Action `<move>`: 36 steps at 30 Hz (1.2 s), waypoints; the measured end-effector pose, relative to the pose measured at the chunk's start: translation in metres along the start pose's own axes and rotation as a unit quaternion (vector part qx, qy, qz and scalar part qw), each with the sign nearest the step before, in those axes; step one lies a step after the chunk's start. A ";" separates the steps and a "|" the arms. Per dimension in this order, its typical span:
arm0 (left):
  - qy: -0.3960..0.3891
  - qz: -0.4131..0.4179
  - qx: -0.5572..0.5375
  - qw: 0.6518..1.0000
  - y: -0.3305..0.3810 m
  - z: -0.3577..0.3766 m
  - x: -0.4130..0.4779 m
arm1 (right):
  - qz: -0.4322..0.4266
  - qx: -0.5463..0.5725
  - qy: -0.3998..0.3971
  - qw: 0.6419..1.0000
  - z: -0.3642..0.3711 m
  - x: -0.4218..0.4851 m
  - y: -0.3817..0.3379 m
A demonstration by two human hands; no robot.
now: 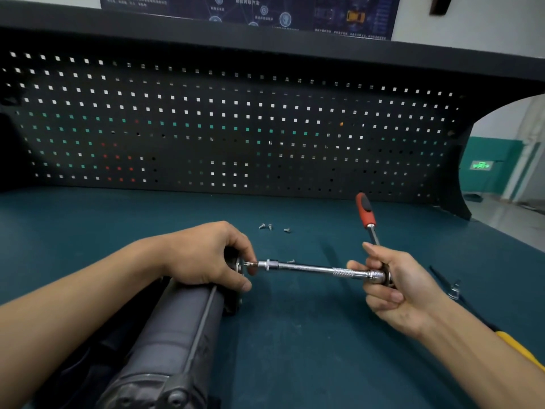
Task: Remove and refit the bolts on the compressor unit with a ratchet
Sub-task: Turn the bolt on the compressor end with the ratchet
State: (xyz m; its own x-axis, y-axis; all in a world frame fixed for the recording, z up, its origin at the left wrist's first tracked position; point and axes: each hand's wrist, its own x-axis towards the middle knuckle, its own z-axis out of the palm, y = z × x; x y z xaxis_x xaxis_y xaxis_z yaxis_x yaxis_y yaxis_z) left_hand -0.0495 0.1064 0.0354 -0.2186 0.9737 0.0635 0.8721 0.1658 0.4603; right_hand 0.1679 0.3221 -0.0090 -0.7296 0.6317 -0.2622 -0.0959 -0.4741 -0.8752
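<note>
Broadly, a dark teal worktop (295, 335) is backed at the far side by a black pegboard (236, 128), and a green-lit sign (481, 165) is seen on a teal wall (495, 149) at far right. At near left the compressor unit (177, 326) is laid lengthwise, its far end covered by the left grip (203, 255), whose thumb and forefinger are pinched on the socket tip of the ratchet (312, 268). The ratchet's head is enclosed by the curled right grip (395, 287), red handle pointed to the far side, and loose bolts (269, 227) are scattered just beyond.
</note>
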 end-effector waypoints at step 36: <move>0.021 0.012 0.044 0.999 0.001 0.007 0.004 | 0.089 0.025 0.026 0.995 0.005 -0.007 -0.007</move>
State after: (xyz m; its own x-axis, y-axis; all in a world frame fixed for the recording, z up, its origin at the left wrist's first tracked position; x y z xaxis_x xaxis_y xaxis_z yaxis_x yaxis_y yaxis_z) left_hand -0.0460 0.1112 0.0301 -0.2140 0.9704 0.1121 0.9118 0.1572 0.3793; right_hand 0.1706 0.3178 0.0013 -0.7021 0.5651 -0.4333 -0.0024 -0.6104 -0.7921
